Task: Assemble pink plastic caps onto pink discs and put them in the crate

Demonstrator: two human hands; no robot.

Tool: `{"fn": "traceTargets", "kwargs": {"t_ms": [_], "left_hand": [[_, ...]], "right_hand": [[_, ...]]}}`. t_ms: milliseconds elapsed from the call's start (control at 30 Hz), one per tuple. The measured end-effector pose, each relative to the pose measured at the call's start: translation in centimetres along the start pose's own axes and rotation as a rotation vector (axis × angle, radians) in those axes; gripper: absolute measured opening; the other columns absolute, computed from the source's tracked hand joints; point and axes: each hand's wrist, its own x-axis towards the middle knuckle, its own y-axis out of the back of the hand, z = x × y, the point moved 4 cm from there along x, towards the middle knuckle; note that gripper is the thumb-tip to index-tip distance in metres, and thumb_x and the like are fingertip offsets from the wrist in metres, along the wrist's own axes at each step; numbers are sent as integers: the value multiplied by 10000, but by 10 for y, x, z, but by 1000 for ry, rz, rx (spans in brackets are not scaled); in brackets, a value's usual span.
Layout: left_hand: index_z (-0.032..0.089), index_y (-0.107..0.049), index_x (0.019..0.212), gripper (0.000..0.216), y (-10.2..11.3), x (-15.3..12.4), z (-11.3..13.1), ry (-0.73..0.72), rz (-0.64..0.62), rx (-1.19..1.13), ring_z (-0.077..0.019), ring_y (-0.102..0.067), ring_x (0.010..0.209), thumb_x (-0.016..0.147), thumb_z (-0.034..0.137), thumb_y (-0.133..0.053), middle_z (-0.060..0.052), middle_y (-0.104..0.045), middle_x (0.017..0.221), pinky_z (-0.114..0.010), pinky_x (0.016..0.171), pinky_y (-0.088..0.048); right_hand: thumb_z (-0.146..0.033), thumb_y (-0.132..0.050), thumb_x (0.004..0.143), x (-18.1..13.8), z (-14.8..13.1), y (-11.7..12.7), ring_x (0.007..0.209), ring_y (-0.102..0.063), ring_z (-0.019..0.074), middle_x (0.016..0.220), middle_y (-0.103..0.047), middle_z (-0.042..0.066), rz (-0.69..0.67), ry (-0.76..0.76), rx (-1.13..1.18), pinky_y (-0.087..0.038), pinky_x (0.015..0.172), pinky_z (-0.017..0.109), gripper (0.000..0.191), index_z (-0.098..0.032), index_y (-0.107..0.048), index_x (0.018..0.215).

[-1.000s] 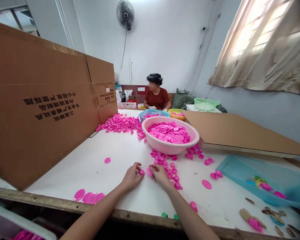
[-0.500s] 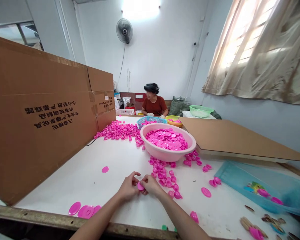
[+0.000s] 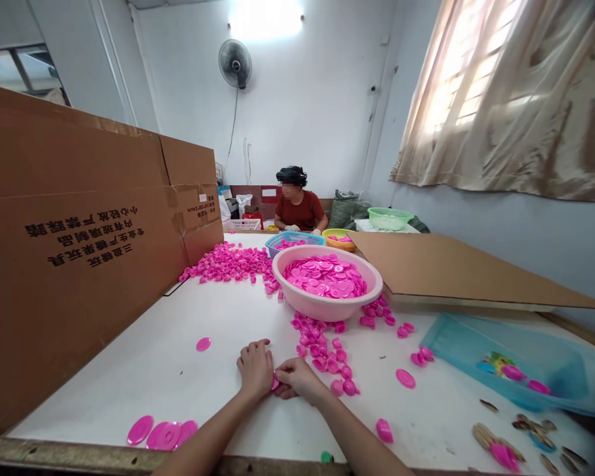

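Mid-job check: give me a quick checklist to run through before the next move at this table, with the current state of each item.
1. Pink plastic piece between the left hand and right hand: cannot tell. It is mostly hidden, so the grip is unclear.
2. Loose pink caps beside the right hand: ok. They lie just apart from it.
3. Pink basin of discs: ok. It stands upright on the white table.
4. Flat pink discs at the front table edge: not ok. They lie close to the edge and might get knocked off.
5. Co-worker across the table: ok. Their hands are at the far end, apart from these hands.
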Motion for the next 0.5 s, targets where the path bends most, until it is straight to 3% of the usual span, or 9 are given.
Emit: {"fn": "traceTargets", "kwargs": {"t_ms": [133, 333, 500], "left_hand": [[257, -475, 1085, 315, -2, 1, 3, -62, -4, 28, -216, -356, 1023, 809, 269, -325, -57, -476, 1077, -354, 851, -245], [263, -489, 1063, 324, -6, 4, 10, -73, -75, 40, -200, -351, 1015, 797, 187, -322, -49, -453, 1106, -328, 825, -244], [273, -516, 1027, 313, 3, 3, 13, -58, 54, -20, -196, -342, 1029, 823, 202, -288, -18, -500, 1086, -328, 848, -228]], "right_hand": [[-167, -497, 782, 8, 1, 6, 404, -578, 137, 449, -557, 4, -116, -108, -102, -451, 363, 186, 126, -121, -484, 665], [-98, -447, 797, 22, 2, 8, 371, -558, 119, 413, -542, 15, -250, -193, -208, -459, 360, 183, 245, -101, -474, 553], [-105, -438, 795, 27, -4, 7, 389, -566, 126, 380, -521, -3, -177, -97, -233, -460, 365, 184, 228, -122, -453, 569]]}}
